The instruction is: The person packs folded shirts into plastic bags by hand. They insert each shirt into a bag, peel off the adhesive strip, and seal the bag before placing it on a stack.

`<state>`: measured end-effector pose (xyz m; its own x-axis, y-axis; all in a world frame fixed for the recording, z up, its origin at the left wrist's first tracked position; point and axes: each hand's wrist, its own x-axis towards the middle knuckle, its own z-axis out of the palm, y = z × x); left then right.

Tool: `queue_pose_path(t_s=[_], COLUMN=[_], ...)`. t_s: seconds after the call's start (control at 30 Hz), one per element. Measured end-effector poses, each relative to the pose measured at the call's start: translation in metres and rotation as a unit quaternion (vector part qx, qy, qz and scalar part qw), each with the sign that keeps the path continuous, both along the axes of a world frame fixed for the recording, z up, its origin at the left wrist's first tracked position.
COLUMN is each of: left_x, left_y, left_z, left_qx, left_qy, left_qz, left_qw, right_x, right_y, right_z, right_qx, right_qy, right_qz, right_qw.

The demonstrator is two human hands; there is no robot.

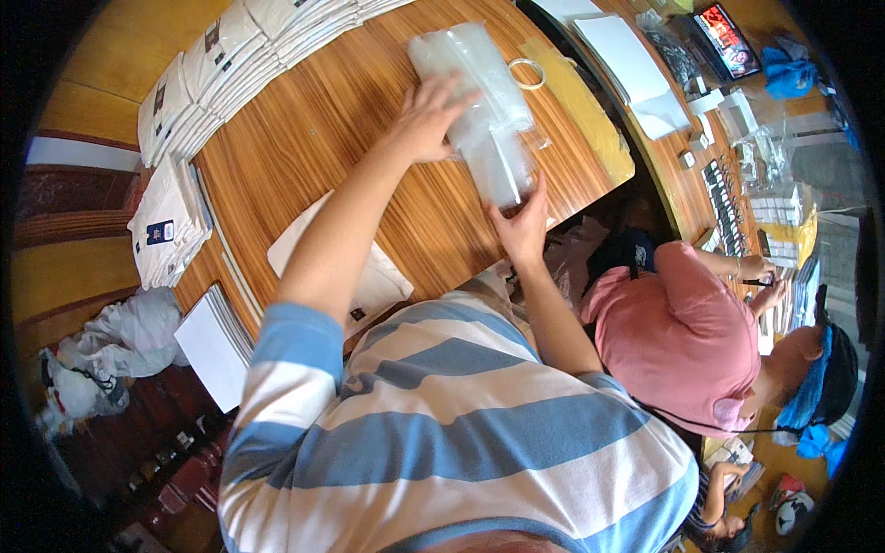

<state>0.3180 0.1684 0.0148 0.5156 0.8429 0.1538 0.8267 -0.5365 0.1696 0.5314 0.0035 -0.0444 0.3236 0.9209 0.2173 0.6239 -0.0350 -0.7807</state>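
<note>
A stack of clear plastic bags lies on the wood-grain table, its near part angled toward me. My left hand rests at the stack's left edge with its fingers spread, slightly blurred. At the near end, my right hand has its thumb and fingers around the corner of the bags. A folded cream garment lies on the table close to my body, partly covered by my left forearm. To the right of the bags is a roll of clear tape.
Piles of bagged cream garments line the table's far left edge, with a tagged garment stack nearer. White sheets stand at left. On my right, a person in pink works at another table with a lit screen.
</note>
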Motion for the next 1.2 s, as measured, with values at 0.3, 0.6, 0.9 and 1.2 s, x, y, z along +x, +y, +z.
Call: queue_pose_path(t_s=[0.3, 0.6, 0.9, 1.2], left_x=[0.051, 0.055, 0.025, 0.044], left_y=[0.044, -0.025, -0.101, -0.101], left_z=[0.012, 0.104, 0.050, 0.057], left_qx=[0.078, -0.079, -0.112, -0.059], left_qy=[0.047, -0.431, -0.470, -0.480], left_qz=[-0.111, 0.091, 0.013, 0.062], left_qw=[0.990, 0.894, 0.876, 0.873], right_x=[0.050, 0.072, 0.010, 0.019], right_y=[0.065, 0.126, 0.105, 0.083], right_z=[0.000, 0.292, 0.271, 0.249], right_qx=[0.132, 0.195, 0.070, 0.257], right_qy=[0.165, -0.074, -0.182, -0.080], right_qz=[0.006, 0.191, 0.320, 0.214], right_qw=[0.977, 0.959, 0.927, 0.939])
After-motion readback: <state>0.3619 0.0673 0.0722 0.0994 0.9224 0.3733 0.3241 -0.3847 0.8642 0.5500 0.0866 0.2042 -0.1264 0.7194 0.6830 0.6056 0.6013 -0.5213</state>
